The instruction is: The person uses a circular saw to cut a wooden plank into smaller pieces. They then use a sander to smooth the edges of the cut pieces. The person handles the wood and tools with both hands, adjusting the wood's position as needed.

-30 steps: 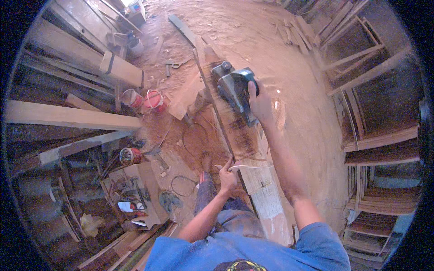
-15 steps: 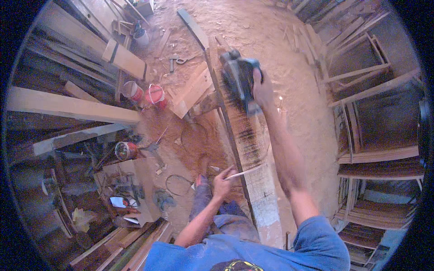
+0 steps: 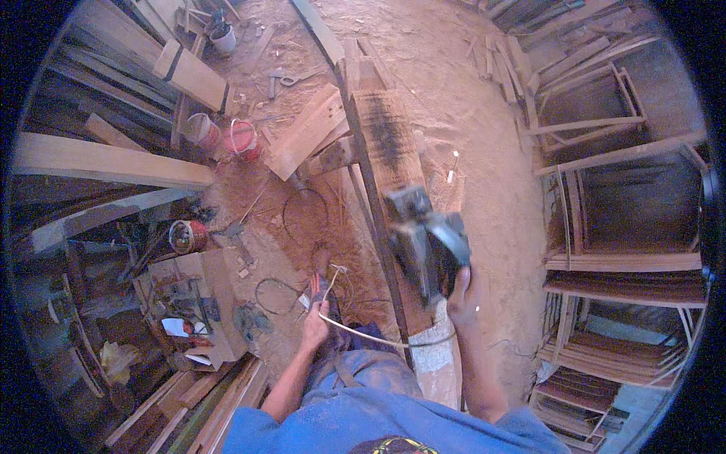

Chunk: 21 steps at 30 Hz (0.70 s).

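Observation:
A dark power planer (image 3: 425, 246) with a blue handle, smeared by motion, sits on a long wooden board (image 3: 412, 168). My right hand (image 3: 459, 296) is wrapped round its rear handle. The board runs away from me, with black scuffing at its far part and worn white paint at its near end. To the left of the board, my left hand (image 3: 316, 325) is closed round a pale power cord (image 3: 363, 335). From that hand the cord sags across to the planer, and its other end hangs toward the floor. The planer's underside is hidden.
A wide plank (image 3: 308, 130) lies left of the board. Beyond it are a red bucket (image 3: 242, 140) and a hammer-like tool (image 3: 274, 82) on the dusty floor. A carton (image 3: 215, 291) stands at the left. Timber racks (image 3: 624, 261) line the right side.
My right hand has drawn the planer back along the board toward me, baring the scuffed far part. My left hand has moved left and nearer, still gripping the cord, which now sags.

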Motion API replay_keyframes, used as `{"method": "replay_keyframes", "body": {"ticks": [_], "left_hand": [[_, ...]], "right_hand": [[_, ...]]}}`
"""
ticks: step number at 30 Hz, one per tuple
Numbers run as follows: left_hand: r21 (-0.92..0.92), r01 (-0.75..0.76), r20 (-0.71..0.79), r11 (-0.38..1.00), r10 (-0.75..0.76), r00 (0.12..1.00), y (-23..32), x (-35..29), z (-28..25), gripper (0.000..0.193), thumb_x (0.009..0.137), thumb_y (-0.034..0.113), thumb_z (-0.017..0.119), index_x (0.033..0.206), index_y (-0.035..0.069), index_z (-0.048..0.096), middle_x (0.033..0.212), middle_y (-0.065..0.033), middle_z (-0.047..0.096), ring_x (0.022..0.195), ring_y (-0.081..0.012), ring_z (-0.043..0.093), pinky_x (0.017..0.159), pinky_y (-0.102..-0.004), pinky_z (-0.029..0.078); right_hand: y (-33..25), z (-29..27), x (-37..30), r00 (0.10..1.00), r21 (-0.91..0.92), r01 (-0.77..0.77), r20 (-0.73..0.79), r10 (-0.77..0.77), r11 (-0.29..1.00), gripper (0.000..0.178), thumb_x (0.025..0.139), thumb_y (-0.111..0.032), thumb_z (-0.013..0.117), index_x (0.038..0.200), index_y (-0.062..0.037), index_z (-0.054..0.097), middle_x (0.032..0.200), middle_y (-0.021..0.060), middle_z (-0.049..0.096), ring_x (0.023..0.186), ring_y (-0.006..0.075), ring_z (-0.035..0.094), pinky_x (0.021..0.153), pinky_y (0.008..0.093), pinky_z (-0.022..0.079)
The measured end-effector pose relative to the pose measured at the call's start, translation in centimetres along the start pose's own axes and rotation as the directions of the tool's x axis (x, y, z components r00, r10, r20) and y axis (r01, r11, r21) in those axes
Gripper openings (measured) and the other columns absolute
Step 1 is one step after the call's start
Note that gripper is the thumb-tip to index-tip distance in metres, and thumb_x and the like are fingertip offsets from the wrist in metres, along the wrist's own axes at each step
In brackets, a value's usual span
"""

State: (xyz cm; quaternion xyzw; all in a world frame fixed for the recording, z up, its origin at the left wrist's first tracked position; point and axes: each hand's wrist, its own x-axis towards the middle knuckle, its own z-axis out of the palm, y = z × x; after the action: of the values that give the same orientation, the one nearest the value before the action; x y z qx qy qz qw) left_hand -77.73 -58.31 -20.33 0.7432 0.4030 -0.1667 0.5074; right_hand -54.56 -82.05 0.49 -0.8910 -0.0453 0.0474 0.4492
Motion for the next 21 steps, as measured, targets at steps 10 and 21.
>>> {"method": "replay_keyframes", "body": {"ticks": [10,21], "left_hand": [[-0.198,-0.244,-0.153,0.950,0.216,0.964,4.8,3.9,-0.5,0.052,0.110,0.046,0.040,0.119,0.001,0.064,0.110,-0.0248,0.067,0.111,-0.0412,0.061,0.099,-0.0453,0.046],[-0.423,-0.146,-0.123,0.894,0.103,0.987,1.8,3.9,-1.8,0.049,0.109,0.045,0.044,0.116,0.002,0.067,0.097,-0.0067,0.069,0.092,-0.0192,0.064,0.086,-0.0346,0.050]], "right_hand": [[-13.4,12.1,28.6,0.963,-0.013,0.256,-0.083,-0.256,0.967,0.058,0.107,-0.051,0.041,0.125,-0.0005,0.064,0.117,0.0298,0.068,0.112,0.0447,0.065,0.097,0.0481,0.049],[-3.4,6.7,8.6,0.999,0.216,0.002,0.040,-0.011,0.976,0.047,0.110,-0.040,0.041,0.132,-0.0013,0.055,0.109,0.0105,0.061,0.093,0.0210,0.057,0.078,0.0328,0.047]]}}
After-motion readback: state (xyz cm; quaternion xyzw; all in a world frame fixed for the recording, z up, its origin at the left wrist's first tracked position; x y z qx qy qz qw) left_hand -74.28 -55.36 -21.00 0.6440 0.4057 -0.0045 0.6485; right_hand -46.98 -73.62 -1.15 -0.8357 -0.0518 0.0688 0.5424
